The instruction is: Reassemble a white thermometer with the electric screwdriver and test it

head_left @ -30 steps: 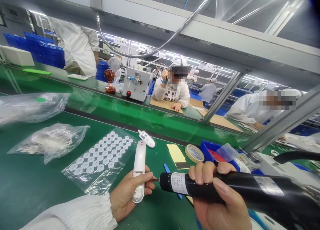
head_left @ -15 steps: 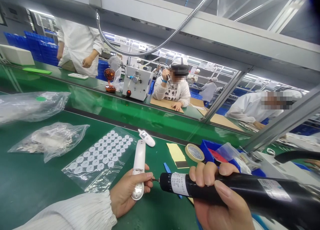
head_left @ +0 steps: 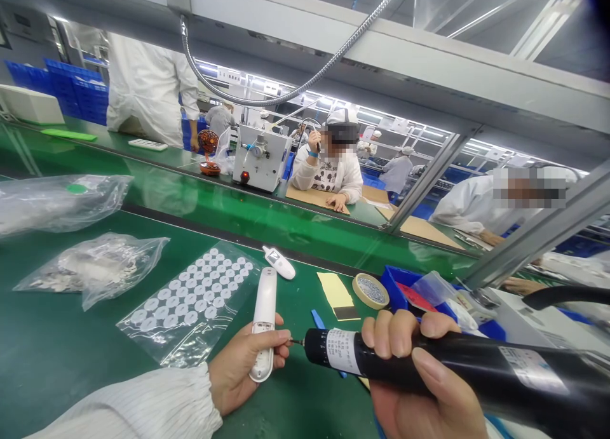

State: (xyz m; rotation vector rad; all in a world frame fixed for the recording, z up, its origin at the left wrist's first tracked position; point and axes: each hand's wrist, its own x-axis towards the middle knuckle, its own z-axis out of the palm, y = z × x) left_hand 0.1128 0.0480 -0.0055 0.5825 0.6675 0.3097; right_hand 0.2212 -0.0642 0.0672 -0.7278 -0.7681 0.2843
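My left hand (head_left: 238,361) is closed around a white thermometer-like device (head_left: 265,299), holding it nearly upright with its open compartment facing me. The thumb lies across the compartment. My right hand (head_left: 424,369) grips a black electric screwdriver (head_left: 333,350) that lies almost level and points left. Its bit reaches the thumb and fingertips of my left hand, beside the device. Whether a screw sits on the bit cannot be made out. Just behind the held device lies a similar white device with a small display (head_left: 279,262).
Left on the green bench are a sheet of round clear stickers (head_left: 190,290) and a bag of small parts (head_left: 90,267). A tape roll holding screws (head_left: 370,291), yellow paper (head_left: 336,293) and a blue bin (head_left: 400,286) lie behind the screwdriver. Co-workers sit and stand across the line.
Both hands, the device and the screwdriver are almost where they were; the screwdriver's rear end has dipped slightly. Across the line, a standing person's arm has dropped to the side.
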